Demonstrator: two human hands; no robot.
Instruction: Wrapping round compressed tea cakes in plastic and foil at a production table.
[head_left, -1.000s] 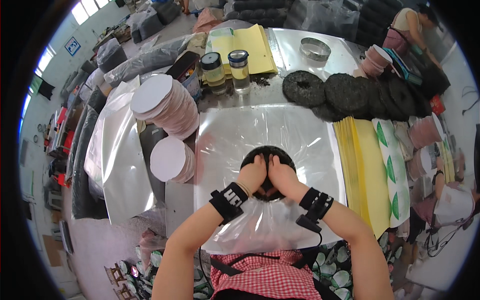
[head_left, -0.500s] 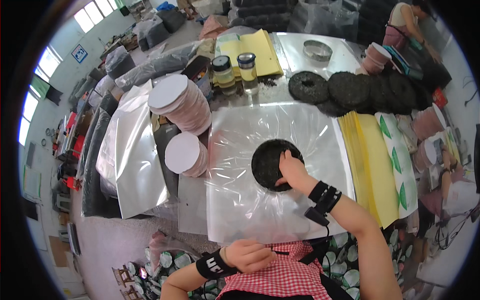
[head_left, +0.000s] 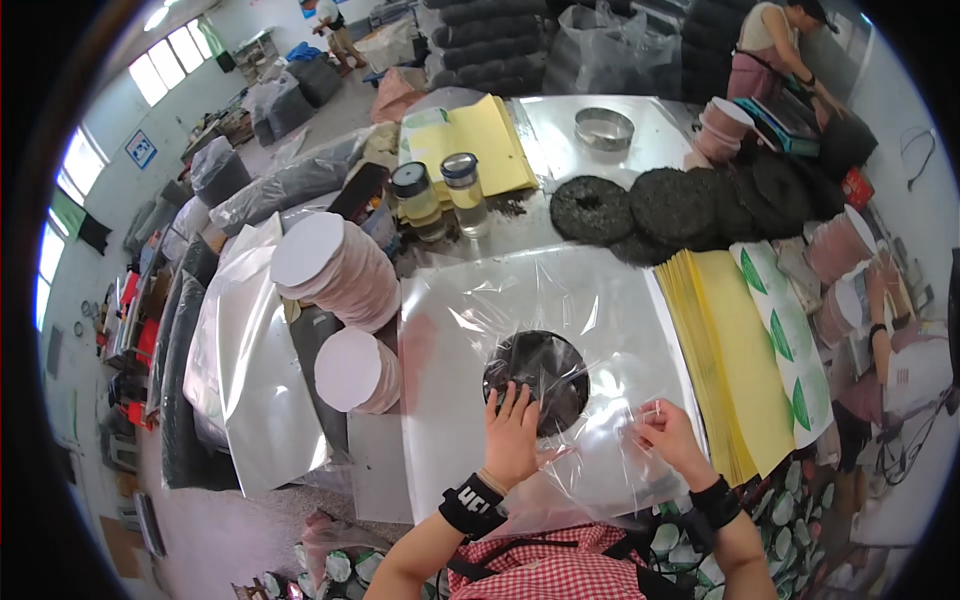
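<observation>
On the front of the worktable lies a sheet of clear plastic film [head_left: 455, 300], wrinkled and shiny. A dark round cake [head_left: 555, 375] shows through the film, which now passes over it. My left hand [head_left: 512, 440] rests on the cake's near left edge with its fingers stretched out, pressing on the film. To the right of the cake, my right hand [head_left: 672, 440] pinches the near right part of the film between thumb and fingers.
Stacks of pinkish-white paper discs [head_left: 345, 270] stand at the left, beside silver sheets [head_left: 265, 370]. Yellow sheets [head_left: 720, 350] lie at the right. Two lidded jars [head_left: 465, 195], dark ring-shaped cakes [head_left: 675, 205] and a metal ring [head_left: 604, 130] are farther back. A person [head_left: 775, 60] works at far right.
My right hand has left the inside of the dark cake and moved right to the film. My left hand has come up from the apron onto the cake. Film now covers the cake.
</observation>
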